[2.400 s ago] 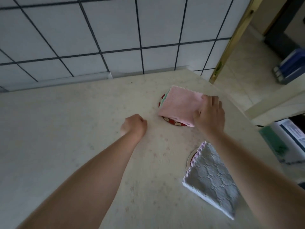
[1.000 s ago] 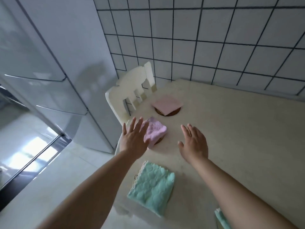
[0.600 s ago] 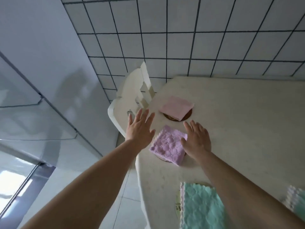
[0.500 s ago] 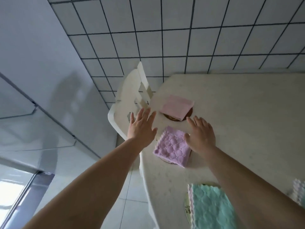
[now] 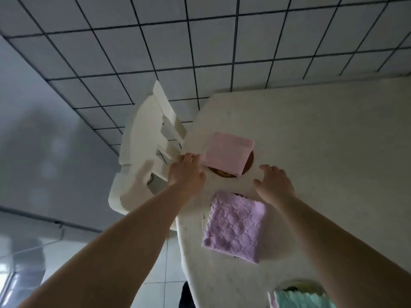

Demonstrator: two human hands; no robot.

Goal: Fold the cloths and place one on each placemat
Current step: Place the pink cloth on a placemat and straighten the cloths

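Note:
A folded pink cloth [image 5: 229,152] lies on a round brown placemat [image 5: 249,165] near the table's left edge. My left hand [image 5: 185,173] is at this cloth's left edge with fingers extended, fingertips next to the fabric and holding nothing. My right hand [image 5: 274,184] hovers with loosely bent fingers to the right, between the pink cloth and a folded purple cloth [image 5: 235,225]. The purple cloth covers its placemat almost fully. A teal cloth [image 5: 300,300] on a third placemat [image 5: 299,283] shows at the bottom edge.
The cream table [image 5: 333,141] ends just left of the cloths. A white chair [image 5: 144,152] stands against that edge, under my left hand. A tiled wall [image 5: 200,41] is behind, and a grey glossy cabinet front [image 5: 44,130] is at the left.
Both hands have left the purple cloth and moved farther along the table, to either side of the pink cloth. The purple cloth now lies flat and untouched.

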